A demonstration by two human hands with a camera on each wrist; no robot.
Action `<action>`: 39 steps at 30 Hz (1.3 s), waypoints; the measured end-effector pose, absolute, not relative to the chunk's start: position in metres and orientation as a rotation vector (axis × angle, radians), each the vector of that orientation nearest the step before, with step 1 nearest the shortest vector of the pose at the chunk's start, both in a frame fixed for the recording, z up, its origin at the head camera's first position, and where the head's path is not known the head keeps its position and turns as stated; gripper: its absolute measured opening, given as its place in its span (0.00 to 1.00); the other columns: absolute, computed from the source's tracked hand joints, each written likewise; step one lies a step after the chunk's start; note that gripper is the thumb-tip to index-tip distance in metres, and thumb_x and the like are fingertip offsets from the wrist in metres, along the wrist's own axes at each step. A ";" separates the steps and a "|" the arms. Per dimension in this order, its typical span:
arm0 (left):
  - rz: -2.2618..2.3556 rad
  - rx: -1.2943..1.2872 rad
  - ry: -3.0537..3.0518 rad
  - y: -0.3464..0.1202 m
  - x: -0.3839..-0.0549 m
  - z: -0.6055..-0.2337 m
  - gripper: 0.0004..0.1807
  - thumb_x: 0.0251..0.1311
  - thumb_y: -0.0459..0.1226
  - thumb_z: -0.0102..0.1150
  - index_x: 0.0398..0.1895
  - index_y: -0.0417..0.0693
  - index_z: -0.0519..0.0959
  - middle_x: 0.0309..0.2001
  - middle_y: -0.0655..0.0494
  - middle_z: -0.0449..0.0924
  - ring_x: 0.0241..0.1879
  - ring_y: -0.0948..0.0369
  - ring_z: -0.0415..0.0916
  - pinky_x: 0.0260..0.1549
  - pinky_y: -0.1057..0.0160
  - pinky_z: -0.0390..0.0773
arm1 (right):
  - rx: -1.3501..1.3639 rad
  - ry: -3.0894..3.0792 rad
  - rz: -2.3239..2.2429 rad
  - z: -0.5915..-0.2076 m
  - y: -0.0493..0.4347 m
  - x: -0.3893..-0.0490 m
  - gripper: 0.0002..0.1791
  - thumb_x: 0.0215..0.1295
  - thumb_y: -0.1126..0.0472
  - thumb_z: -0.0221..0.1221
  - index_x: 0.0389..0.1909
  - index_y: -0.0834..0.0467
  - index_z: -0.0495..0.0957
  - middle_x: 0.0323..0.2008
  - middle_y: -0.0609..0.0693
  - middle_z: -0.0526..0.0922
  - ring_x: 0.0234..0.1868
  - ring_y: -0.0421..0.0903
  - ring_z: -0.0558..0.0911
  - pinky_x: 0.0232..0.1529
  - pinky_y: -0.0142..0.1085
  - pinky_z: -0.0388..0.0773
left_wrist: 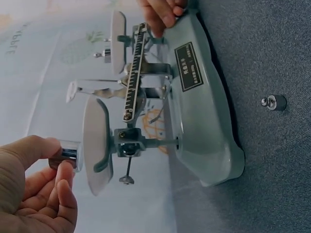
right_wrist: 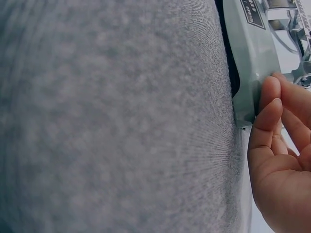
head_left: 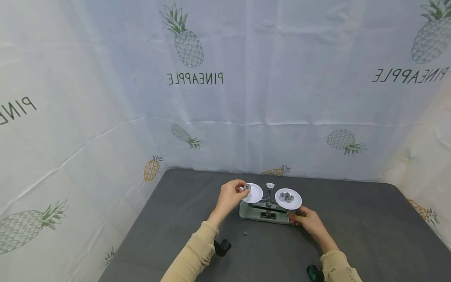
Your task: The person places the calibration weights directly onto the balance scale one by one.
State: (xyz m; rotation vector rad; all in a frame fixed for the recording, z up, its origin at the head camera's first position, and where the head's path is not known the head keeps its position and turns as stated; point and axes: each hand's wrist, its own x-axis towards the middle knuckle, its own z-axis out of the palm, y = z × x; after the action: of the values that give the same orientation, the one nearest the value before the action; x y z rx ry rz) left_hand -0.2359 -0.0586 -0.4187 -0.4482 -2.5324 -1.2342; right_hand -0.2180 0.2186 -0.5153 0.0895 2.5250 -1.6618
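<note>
A pale green balance scale [head_left: 251, 212] with two white pans stands on the dark table. My left hand [head_left: 230, 196] pinches a shiny metal weight [left_wrist: 72, 153] between thumb and fingers, right at the face of the left pan [head_left: 257, 194]. On the right pan [head_left: 298, 202] sit several metal weights [head_left: 287, 197]. At the right end of the scale's base, my right hand [head_left: 310, 221] holds the corner with bent fingers and thumb, as the right wrist view shows.
One small metal weight [left_wrist: 278, 102] stands on the table [head_left: 267, 254] in front of the scale. Behind the table hangs a pale curtain [head_left: 246, 98] with printed pineapples. Dark wrist devices show beneath both beige sleeves [head_left: 197, 250].
</note>
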 end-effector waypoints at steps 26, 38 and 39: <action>-1.160 -0.448 -2.596 -0.055 -0.245 -0.428 0.11 0.51 0.34 0.64 0.38 0.39 0.82 0.34 0.48 0.84 0.28 0.60 0.79 0.25 0.73 0.73 | 0.048 2.474 -1.690 -0.516 0.219 -0.215 0.23 0.58 0.61 0.62 0.52 0.69 0.71 0.28 0.53 0.84 0.29 0.38 0.78 0.31 0.32 0.74; -1.108 -0.485 -2.607 -0.057 -0.247 -0.428 0.15 0.52 0.35 0.64 0.44 0.37 0.81 0.38 0.47 0.82 0.29 0.61 0.76 0.24 0.72 0.72 | 0.062 2.471 -1.712 -0.514 0.219 -0.216 0.20 0.58 0.63 0.62 0.49 0.69 0.72 0.27 0.53 0.83 0.28 0.38 0.78 0.31 0.32 0.73; -1.114 -0.486 -2.605 -0.057 -0.247 -0.428 0.15 0.53 0.35 0.64 0.44 0.38 0.80 0.38 0.47 0.82 0.29 0.61 0.76 0.24 0.72 0.72 | 0.062 2.471 -1.713 -0.514 0.220 -0.216 0.20 0.58 0.63 0.62 0.49 0.69 0.72 0.27 0.53 0.83 0.28 0.38 0.78 0.31 0.32 0.73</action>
State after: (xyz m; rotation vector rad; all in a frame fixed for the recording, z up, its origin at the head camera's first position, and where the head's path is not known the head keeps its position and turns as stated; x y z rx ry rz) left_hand -0.2470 -0.0573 -0.4278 -0.4857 -2.6046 -1.1135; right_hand -0.2155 0.2196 -0.5138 0.0615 2.4714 -1.7134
